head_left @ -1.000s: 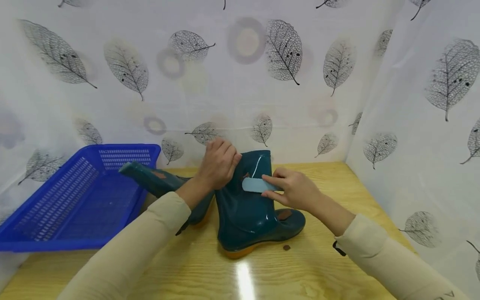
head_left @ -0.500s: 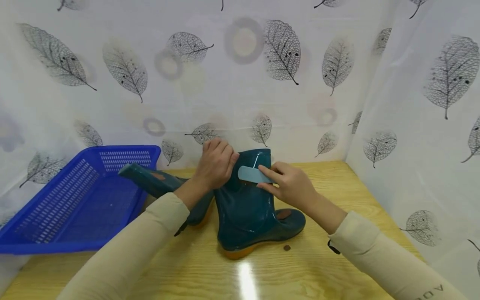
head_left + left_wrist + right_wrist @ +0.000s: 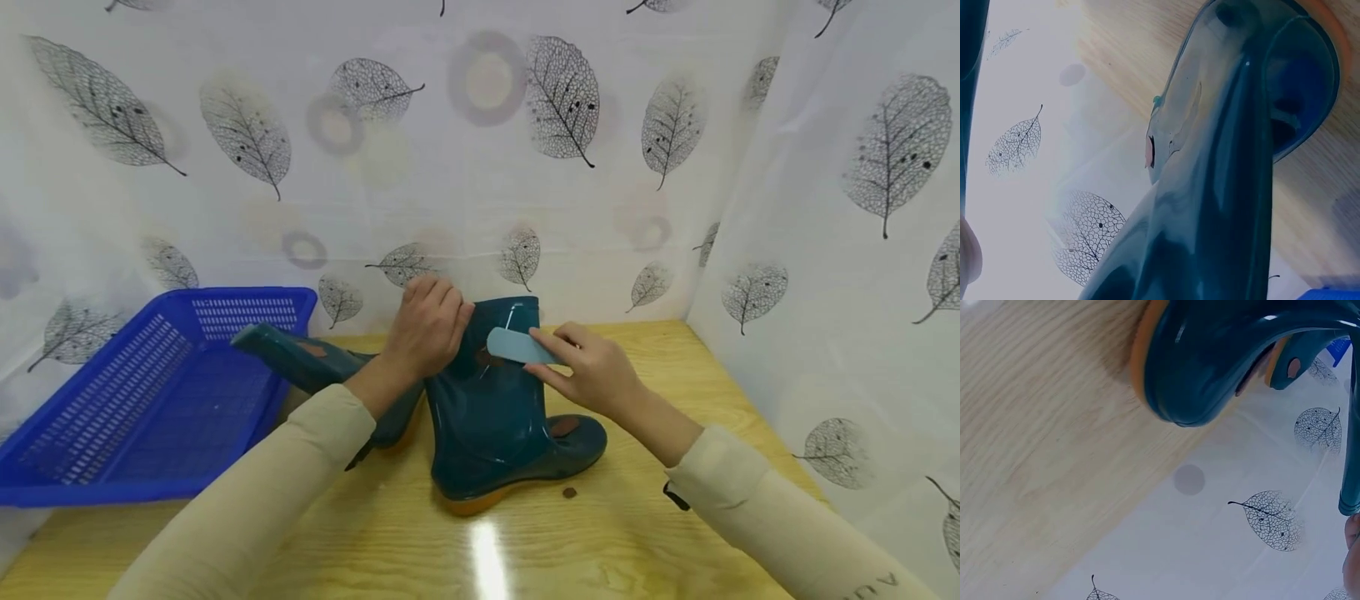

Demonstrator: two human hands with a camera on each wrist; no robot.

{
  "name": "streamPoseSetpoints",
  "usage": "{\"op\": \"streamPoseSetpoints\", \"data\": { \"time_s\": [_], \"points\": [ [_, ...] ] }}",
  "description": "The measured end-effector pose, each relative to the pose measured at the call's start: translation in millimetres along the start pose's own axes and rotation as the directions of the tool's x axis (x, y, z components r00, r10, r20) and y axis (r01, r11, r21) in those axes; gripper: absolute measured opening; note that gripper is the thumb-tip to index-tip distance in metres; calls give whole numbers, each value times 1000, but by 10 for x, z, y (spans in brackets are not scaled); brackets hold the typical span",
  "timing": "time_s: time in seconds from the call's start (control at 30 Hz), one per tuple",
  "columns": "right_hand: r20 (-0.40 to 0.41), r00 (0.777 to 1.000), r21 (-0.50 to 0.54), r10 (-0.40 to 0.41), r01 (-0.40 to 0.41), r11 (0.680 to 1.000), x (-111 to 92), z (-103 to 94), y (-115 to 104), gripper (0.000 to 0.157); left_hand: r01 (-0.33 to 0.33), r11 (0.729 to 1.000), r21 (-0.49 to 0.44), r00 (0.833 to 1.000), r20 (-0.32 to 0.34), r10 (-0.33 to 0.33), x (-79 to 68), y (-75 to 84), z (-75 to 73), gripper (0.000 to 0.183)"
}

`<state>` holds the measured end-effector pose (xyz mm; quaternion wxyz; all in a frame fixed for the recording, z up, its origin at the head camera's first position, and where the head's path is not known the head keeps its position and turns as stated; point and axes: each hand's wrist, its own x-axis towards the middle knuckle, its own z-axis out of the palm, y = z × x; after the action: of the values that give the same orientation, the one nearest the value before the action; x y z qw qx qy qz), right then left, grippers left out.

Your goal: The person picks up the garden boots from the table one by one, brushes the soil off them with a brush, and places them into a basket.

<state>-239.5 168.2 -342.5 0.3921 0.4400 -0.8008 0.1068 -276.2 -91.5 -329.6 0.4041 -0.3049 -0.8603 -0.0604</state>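
A glossy dark teal rubber boot [image 3: 487,425] with an orange sole stands on the table, its toe pointing right. My left hand [image 3: 427,327] grips the upper shaft near its rim, fingers curled over. In the right hand [image 3: 592,371], a light blue, flat, round-ended tool [image 3: 517,345] is pinched between thumb and fingers. Its underside is hidden, so its exact kind is unclear. It lies against the shaft beside a brown patch [image 3: 486,360]; another brown patch [image 3: 564,426] marks the boot's toe. A second teal boot [image 3: 1210,156] leans over behind the left forearm, also brown-patched.
A blue plastic basket [image 3: 202,400] with slotted walls sits at the left. The small brown fragment [image 3: 570,492] lies on the wooden table [image 3: 405,550] before the boot. A white curtain [image 3: 465,167] with leaf prints stands behind and at the right.
The light blue tool first moved up and left over the shaft's brown patch, then back a little right. The left hand keeps its grip and the boot stays in place.
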Motion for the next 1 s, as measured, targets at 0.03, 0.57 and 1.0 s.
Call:
{"op": "streamPoseSetpoints", "data": {
  "time_s": [0.03, 0.57, 1.0],
  "points": [
    [-9, 1000, -13, 24, -24, 1000, 25, 4, -9, 53, 1, 1000, 2, 1000, -1, -1, -3, -6, -3, 35],
    [69, 991, 20, -116, 115, 993, -4, 48, -44, 47, -71, 995, 68, 997, 11, 70, -41, 28, -50, 41],
    [-51, 995, 10, -87, 88, 996, 110, 82, 17, 50, 4, 998, 62, 1000, -26, -3, -48, 16, -96, 38]
  ]
}}
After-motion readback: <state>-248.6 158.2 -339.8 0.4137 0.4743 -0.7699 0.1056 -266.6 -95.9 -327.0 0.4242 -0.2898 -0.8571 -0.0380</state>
